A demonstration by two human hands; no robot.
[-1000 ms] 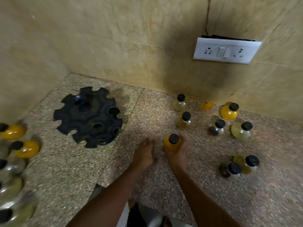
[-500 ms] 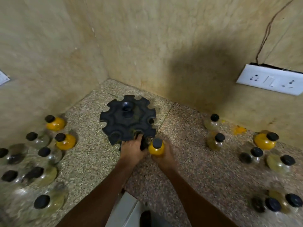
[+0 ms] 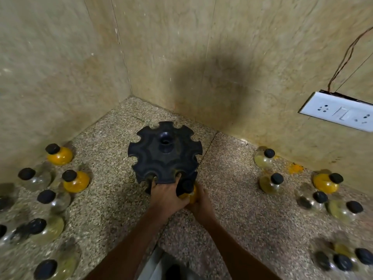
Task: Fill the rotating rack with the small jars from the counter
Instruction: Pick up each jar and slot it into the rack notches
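A black rotating rack (image 3: 164, 154) with notched slots stands in the counter's corner. My left hand (image 3: 167, 197) grips its near rim, fingers hooked into the slots. Beside it, my right hand (image 3: 199, 203) holds a small yellow jar (image 3: 189, 196) with a black cap, pressed against the rack's lower front edge; the jar is mostly hidden by both hands. Several small jars with black caps stand on the counter to the left, such as an orange one (image 3: 75, 180), and to the right, such as a pale one (image 3: 271, 183).
Tiled walls (image 3: 222, 57) close in the corner behind the rack. A white switch plate (image 3: 341, 114) with a loose wire sits on the right wall. An orange stain (image 3: 295, 169) marks the counter near the right wall. The counter's front edge runs under my forearms.
My right hand has carried the yellow jar from open counter up to the rack's front edge. My left hand has taken a firmer grip on the rack's rim. The camera has turned left.
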